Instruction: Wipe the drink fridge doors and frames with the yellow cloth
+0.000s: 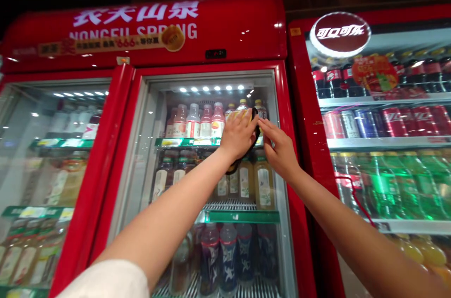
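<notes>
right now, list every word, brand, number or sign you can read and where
"农夫山泉", on the red header
"NONGFU SPRING", same header, partly covered
"最高", "666", "等你赢", on the gold strip; rest blurred
"可口可乐", on the round sign
Too small or blurred: bottle labels, can lettering, shelf tags, digital display

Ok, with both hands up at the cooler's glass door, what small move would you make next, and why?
I'd probably slide the dark-edged cloth a little lower on the glass door: the left hand lies spread over it against the pane, and the right hand has its fingertips by its right edge, seemingly placed to steady it.
</notes>
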Demonstrator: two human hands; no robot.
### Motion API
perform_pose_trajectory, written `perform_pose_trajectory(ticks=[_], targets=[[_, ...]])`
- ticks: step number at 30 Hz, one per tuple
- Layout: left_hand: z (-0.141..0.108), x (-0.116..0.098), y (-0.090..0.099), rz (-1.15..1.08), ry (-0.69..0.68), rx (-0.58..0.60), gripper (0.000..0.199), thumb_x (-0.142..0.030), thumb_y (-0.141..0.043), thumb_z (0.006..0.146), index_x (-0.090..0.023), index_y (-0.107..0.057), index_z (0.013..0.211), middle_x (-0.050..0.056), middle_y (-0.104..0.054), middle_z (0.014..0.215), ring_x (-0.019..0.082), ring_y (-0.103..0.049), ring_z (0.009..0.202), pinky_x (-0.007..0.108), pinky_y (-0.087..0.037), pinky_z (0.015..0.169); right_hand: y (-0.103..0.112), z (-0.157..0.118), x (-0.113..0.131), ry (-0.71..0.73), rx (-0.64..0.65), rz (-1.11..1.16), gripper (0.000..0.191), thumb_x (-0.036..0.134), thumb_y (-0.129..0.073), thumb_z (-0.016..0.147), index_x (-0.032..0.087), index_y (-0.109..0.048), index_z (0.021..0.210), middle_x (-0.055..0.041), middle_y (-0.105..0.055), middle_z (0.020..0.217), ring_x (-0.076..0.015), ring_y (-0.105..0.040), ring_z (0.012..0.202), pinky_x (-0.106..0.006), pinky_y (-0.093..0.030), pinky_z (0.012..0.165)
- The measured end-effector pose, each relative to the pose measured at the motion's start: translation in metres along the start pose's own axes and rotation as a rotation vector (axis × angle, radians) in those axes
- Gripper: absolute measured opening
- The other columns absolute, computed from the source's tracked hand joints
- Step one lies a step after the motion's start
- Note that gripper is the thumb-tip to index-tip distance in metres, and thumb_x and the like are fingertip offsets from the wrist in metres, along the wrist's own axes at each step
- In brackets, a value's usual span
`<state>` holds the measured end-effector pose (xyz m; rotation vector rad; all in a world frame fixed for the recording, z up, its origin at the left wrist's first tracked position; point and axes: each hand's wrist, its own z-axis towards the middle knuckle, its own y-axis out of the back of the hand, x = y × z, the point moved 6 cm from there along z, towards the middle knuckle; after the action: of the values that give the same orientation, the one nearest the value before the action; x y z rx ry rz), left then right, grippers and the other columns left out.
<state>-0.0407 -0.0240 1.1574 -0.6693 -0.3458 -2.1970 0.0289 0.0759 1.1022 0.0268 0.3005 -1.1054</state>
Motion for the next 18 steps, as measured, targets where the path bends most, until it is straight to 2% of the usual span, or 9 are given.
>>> perform_pose_trajectory(ticks=[3,5,6,8,11,13,15,18], targets=[[0.006,0.053,0.014,0.041,0.163,-0.001,0.051,-0.028,-0.045,0.099,-0.018,-0.051,0.149,0.014,-0.045,0.160,0.031,-0.041,0.149,0.052,-0.028,0.124,-0.015,-0.001,0.012,0.016,0.058,-0.017,0.060,0.007,-0.046,0.089,0.030,-0.060,0.142,-0.0047,-0.061,0.147,-0.0234,-0.054,0.140,-0.051,-0.046,0.117],[-0.007,0.081,0.023,0.081,0.286,-0.018,0.051,-0.027,-0.043,0.099,-0.016,-0.051,0.148,0.015,-0.045,0.159,0.033,-0.041,0.148,0.053,-0.028,0.124,-0.020,-0.008,0.018,0.038,0.120,-0.043,0.059,0.007,-0.046,0.089,0.029,-0.060,0.142,-0.0052,-0.059,0.149,-0.0239,-0.052,0.141,-0.052,-0.045,0.118],[-0.017,0.088,0.026,0.098,0.319,-0.027,0.051,-0.027,-0.043,0.099,-0.015,-0.052,0.148,0.016,-0.046,0.159,0.033,-0.042,0.147,0.053,-0.029,0.123,-0.020,-0.012,0.021,0.046,0.141,-0.057,0.059,0.007,-0.046,0.089,0.029,-0.060,0.142,-0.0052,-0.059,0.149,-0.0239,-0.051,0.142,-0.053,-0.045,0.118],[-0.039,0.086,0.027,0.118,0.313,-0.039,0.051,-0.027,-0.042,0.099,-0.015,-0.052,0.147,0.016,-0.047,0.158,0.034,-0.042,0.147,0.054,-0.029,0.123,-0.021,-0.017,0.022,0.047,0.154,-0.079,0.057,0.008,-0.045,0.091,0.030,-0.060,0.142,-0.0051,-0.059,0.149,-0.0237,-0.051,0.142,-0.054,-0.043,0.119],[-0.060,0.064,0.022,0.092,0.179,-0.033,0.050,-0.027,-0.043,0.099,-0.018,-0.053,0.147,0.014,-0.049,0.157,0.032,-0.043,0.146,0.053,-0.027,0.124,-0.025,-0.017,0.020,0.026,0.139,-0.093,0.055,0.009,-0.044,0.093,0.029,-0.061,0.141,-0.0062,-0.060,0.148,-0.0241,-0.052,0.141,-0.055,-0.044,0.118],[-0.059,0.059,0.020,0.062,0.090,-0.017,0.050,-0.028,-0.044,0.098,-0.020,-0.053,0.147,0.012,-0.049,0.157,0.031,-0.044,0.146,0.052,-0.027,0.125,-0.033,-0.013,0.017,0.008,0.135,-0.097,0.054,0.010,-0.045,0.092,0.028,-0.062,0.140,-0.0070,-0.061,0.147,-0.0246,-0.054,0.140,-0.055,-0.045,0.117],[-0.050,0.075,0.022,0.048,0.067,-0.004,0.050,-0.029,-0.045,0.098,-0.021,-0.053,0.146,0.011,-0.048,0.158,0.030,-0.043,0.147,0.051,-0.029,0.124,-0.043,-0.011,0.017,-0.004,0.145,-0.116,0.055,0.009,-0.045,0.091,0.028,-0.062,0.140,-0.0071,-0.060,0.147,-0.0252,-0.053,0.141,-0.057,-0.043,0.118],[-0.047,0.129,0.033,0.076,0.208,-0.021,0.051,-0.029,-0.044,0.097,-0.019,-0.053,0.146,0.013,-0.047,0.159,0.032,-0.043,0.147,0.053,-0.031,0.123,-0.059,-0.015,0.023,0.011,0.174,-0.173,0.057,0.008,-0.046,0.090,0.029,-0.060,0.141,-0.0063,-0.058,0.150,-0.0261,-0.048,0.145,-0.062,-0.036,0.121]])
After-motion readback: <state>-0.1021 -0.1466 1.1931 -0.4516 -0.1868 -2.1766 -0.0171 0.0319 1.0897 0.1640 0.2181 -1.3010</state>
